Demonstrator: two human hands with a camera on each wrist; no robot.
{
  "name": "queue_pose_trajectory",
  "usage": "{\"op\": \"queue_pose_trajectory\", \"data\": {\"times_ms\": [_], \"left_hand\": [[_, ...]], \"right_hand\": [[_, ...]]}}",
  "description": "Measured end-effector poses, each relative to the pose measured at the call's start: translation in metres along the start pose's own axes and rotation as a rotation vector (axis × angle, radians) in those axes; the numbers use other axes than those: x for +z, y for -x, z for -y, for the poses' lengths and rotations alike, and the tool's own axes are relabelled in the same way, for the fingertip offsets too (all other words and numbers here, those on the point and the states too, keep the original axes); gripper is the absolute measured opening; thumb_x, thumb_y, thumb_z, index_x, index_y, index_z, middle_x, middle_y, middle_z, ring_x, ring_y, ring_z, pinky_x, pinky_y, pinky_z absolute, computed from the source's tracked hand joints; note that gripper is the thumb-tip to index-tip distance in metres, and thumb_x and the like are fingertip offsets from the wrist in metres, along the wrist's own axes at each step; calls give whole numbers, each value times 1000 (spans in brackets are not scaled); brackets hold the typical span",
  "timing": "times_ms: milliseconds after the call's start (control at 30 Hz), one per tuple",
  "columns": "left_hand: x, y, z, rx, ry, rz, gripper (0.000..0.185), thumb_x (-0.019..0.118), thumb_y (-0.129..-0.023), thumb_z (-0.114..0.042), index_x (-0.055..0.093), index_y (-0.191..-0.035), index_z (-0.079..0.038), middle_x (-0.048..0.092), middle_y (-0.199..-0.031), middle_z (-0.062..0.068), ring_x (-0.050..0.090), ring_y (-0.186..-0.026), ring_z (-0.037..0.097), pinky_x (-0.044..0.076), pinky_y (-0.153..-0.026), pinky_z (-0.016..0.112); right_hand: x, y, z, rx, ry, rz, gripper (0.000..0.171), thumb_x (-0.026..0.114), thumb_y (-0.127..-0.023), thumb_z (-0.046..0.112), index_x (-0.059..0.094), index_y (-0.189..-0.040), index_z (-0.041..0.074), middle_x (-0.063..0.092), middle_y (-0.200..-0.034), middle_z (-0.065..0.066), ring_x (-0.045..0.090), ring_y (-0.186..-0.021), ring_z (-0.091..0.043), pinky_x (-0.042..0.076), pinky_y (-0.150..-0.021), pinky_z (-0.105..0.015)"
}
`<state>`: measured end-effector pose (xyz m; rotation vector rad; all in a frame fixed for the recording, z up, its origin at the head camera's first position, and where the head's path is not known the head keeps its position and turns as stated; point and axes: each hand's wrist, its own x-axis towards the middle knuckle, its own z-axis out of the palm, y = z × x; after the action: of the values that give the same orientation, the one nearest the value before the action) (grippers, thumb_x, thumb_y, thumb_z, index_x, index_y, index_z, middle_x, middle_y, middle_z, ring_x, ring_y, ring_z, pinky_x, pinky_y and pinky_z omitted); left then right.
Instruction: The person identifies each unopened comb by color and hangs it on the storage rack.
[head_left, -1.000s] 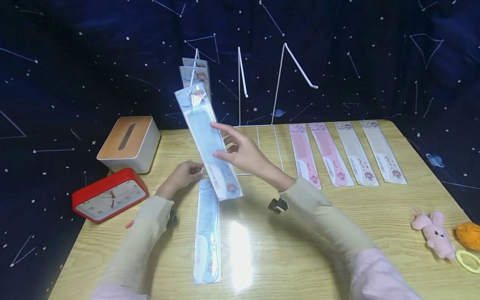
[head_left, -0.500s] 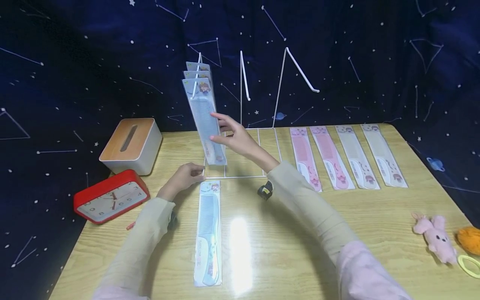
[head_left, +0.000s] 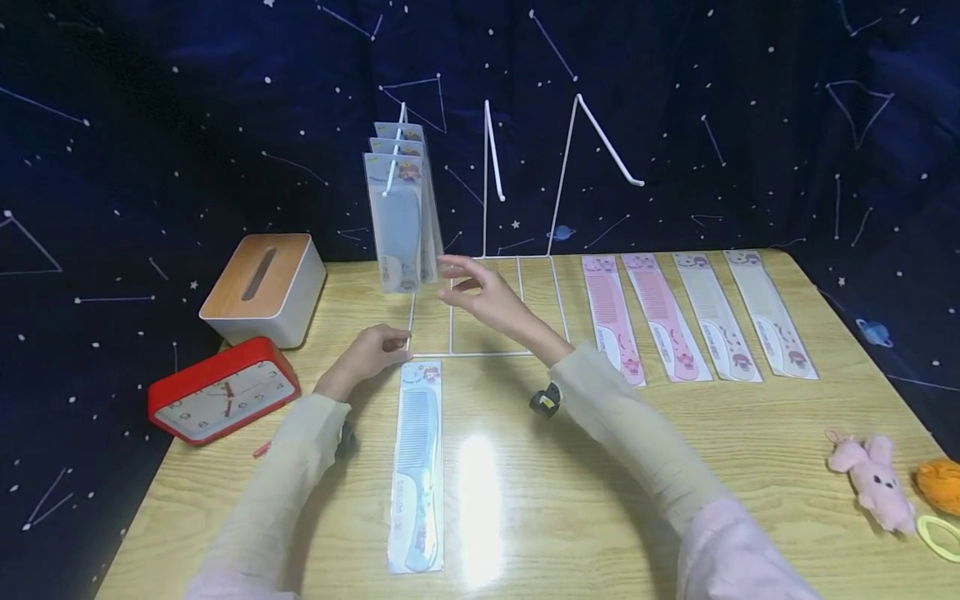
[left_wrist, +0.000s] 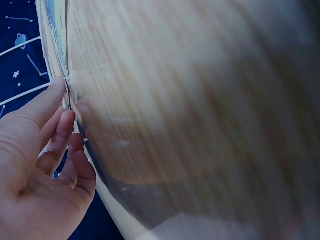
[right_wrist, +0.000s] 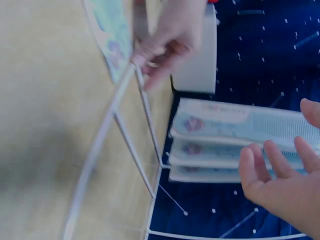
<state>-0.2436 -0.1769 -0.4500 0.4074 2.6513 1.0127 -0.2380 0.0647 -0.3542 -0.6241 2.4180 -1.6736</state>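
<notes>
Wooden counter (head_left: 675, 467) carries a white wire rack (head_left: 487, 250) at the far middle. Three packaged blue combs (head_left: 401, 217) hang from its left hook. One more comb (head_left: 416, 467) lies flat nearer. Left hand (head_left: 367, 354) pinches the rack's near-left corner, apparently steadying it. Right hand (head_left: 487, 296) hovers beside the hanging combs, fingers released.

I see three packaged blue combs (head_left: 401, 212) hanging upright, stacked one behind another, on the leftmost hook of the white wire rack (head_left: 487, 250). The rack stands at the far edge of the tabletop, its other two hooks bare. A fourth packaged blue comb (head_left: 416, 467) lies flat just before its base.
</notes>
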Motion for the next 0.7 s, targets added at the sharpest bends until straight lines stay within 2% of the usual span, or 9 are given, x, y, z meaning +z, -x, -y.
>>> {"op": "queue_pose_trajectory", "data": {"times_ms": [133,367,533,700], "left_hand": [[0,0,-2,8,-7,-3,47,65,-91,-18,53,-131,2,59,-115,19,54,-111,34,43,-101,49],[0,3,-3,15,-22,-10,47,65,-90,-17,53,-131,3,59,-114,20,54,-112,36,42,-102,49],[0,3,-2,11,-30,-19,45,65,-90,-16,54,-130,3,60,-114,20,54,-111,35,42,-101,50],[1,2,-3,5,-36,-7,46,64,-91,-17,53,-131,2,59,-117,20,54,-112,35,42,-102,50]], "right_hand": [[11,22,-9,54,54,42,53,65,-91,20,46,-140,15,55,-129,-17,57,-108,-31,52,-87,-40],[41,68,-26,155,119,195,49,64,-91,20,49,-137,14,56,-127,-18,57,-108,-31,53,-85,-39],[60,94,-31,142,165,334,49,62,-92,23,48,-137,10,51,-129,-18,52,-115,-32,47,-93,-48],[78,104,-31,117,319,428,52,61,-92,31,46,-139,14,45,-137,-20,38,-125,-35,38,-99,-53]]}}
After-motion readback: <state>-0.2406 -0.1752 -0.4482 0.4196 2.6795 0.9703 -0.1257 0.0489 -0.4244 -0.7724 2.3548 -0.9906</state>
